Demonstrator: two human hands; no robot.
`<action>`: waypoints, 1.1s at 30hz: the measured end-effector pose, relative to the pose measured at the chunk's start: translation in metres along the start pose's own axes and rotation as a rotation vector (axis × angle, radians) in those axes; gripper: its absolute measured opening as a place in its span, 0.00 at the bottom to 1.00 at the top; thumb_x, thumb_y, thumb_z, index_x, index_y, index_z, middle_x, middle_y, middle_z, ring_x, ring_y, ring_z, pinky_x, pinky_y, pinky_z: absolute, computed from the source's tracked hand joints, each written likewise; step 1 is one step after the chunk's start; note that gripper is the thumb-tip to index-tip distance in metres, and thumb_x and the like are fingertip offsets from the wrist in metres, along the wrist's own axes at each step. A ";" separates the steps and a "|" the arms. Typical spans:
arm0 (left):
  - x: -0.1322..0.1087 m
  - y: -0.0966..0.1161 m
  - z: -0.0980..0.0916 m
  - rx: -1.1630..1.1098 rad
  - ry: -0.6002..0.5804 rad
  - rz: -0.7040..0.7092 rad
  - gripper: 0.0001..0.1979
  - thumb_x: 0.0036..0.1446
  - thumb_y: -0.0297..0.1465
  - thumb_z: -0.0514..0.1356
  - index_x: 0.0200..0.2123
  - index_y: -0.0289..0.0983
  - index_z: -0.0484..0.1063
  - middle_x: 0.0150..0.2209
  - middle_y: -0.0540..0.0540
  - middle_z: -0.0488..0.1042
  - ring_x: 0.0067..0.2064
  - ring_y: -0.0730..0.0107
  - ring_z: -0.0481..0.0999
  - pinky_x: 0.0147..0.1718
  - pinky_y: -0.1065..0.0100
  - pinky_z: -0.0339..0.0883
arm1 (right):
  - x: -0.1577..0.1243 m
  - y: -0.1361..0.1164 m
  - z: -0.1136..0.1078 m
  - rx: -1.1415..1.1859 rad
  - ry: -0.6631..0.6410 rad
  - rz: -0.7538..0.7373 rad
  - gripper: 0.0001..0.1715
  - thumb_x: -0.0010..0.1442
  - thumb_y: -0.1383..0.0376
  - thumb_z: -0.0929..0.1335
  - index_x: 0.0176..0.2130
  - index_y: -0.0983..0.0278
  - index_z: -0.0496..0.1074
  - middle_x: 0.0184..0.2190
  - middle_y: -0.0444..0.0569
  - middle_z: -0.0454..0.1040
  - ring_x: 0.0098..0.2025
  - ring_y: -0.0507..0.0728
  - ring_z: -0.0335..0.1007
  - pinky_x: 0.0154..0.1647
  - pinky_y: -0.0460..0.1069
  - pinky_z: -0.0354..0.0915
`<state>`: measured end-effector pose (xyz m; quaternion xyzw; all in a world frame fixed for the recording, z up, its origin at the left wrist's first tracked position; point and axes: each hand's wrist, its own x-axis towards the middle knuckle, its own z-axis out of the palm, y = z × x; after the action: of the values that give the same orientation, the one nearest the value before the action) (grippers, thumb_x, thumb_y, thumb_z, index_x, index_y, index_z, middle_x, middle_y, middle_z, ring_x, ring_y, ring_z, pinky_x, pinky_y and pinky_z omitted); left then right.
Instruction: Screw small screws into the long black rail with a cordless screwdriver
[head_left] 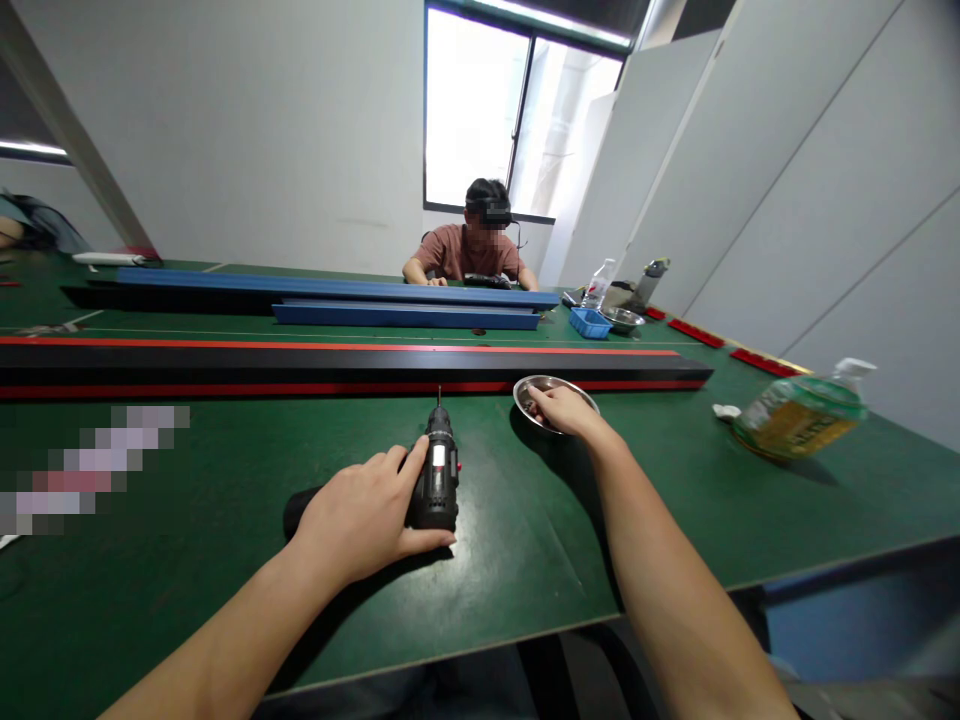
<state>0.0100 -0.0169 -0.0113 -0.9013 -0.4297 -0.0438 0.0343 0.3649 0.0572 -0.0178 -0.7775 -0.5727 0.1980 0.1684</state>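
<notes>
A black power drill lies on its side on the green table, its bit pointing away from me at the long black beam with red edges. My left hand is wrapped over the drill's body, thumb at its rear end. To the right, my right hand reaches into a round metal bowl, its fingers pinched together at small dark pieces. What exactly the fingertips hold is too small to tell. The bowl stands close to the near side of the beam.
Blue beams lie farther back, before a seated person. At the back right are a blue basket, another metal bowl and a clear bottle. A large bottle with yellow liquid lies at the right on the table.
</notes>
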 end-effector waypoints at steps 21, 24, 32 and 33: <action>0.000 0.000 -0.001 -0.012 -0.028 -0.011 0.53 0.55 0.65 0.56 0.73 0.37 0.54 0.54 0.34 0.76 0.49 0.43 0.80 0.41 0.53 0.73 | 0.000 0.004 -0.004 0.276 0.136 0.066 0.31 0.73 0.47 0.60 0.35 0.65 0.77 0.32 0.52 0.82 0.22 0.51 0.69 0.26 0.46 0.62; 0.001 0.000 -0.002 -0.008 -0.026 -0.008 0.53 0.55 0.65 0.56 0.73 0.36 0.54 0.54 0.34 0.76 0.49 0.43 0.80 0.41 0.53 0.74 | -0.003 0.001 -0.004 0.225 0.116 0.074 0.30 0.73 0.47 0.60 0.39 0.65 0.78 0.33 0.53 0.83 0.21 0.52 0.70 0.27 0.47 0.63; 0.001 0.001 -0.003 -0.019 -0.045 -0.019 0.52 0.56 0.64 0.56 0.73 0.37 0.53 0.54 0.34 0.76 0.49 0.44 0.79 0.42 0.54 0.73 | -0.007 -0.002 -0.006 0.196 0.086 0.073 0.32 0.74 0.47 0.59 0.40 0.67 0.79 0.29 0.53 0.83 0.23 0.53 0.71 0.26 0.46 0.61; 0.000 0.001 -0.003 -0.020 -0.045 -0.018 0.52 0.56 0.64 0.56 0.73 0.37 0.53 0.54 0.33 0.76 0.49 0.43 0.79 0.42 0.54 0.73 | -0.008 -0.003 -0.007 0.195 0.084 0.074 0.32 0.74 0.48 0.59 0.40 0.67 0.79 0.29 0.53 0.83 0.24 0.53 0.71 0.26 0.46 0.60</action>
<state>0.0108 -0.0174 -0.0083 -0.8985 -0.4378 -0.0284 0.0151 0.3639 0.0505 -0.0097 -0.7858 -0.5139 0.2262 0.2593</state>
